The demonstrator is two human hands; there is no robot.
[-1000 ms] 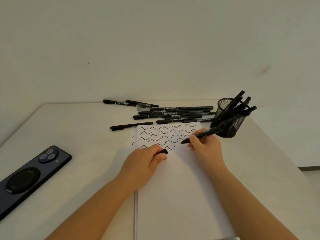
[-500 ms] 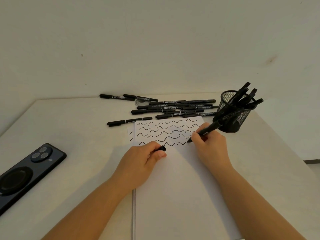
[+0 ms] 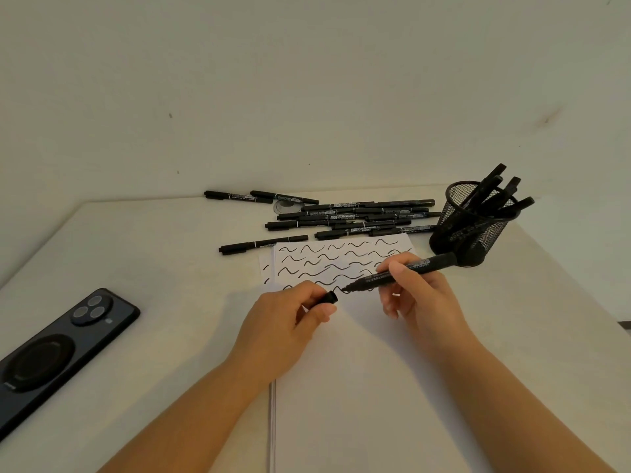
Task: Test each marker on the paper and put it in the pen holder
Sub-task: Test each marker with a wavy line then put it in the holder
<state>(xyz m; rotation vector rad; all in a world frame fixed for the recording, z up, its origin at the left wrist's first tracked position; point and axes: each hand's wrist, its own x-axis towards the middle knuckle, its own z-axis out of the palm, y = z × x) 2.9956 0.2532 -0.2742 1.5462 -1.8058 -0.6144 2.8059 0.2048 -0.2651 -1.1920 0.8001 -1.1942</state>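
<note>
Pinching the cap (image 3: pixel 330 297), the left hand (image 3: pixel 288 324) keeps it ready for recapping; the right hand (image 3: pixel 418 293) grips the marker (image 3: pixel 403 272), tip seemingly touching the paper (image 3: pixel 358 387); the pen holder (image 3: pixel 469 227) waits near.

— We see the uncapped black marker (image 3: pixel 403 272) lying low and slanted over the paper (image 3: pixel 358 370), tip pointing at the cap (image 3: pixel 329 298) just beside it.

— And we count rows of black squiggles up top, loose markers (image 3: pixel 348 218) behind, more standing tilted in the mesh holder (image 3: pixel 467 230).
</note>
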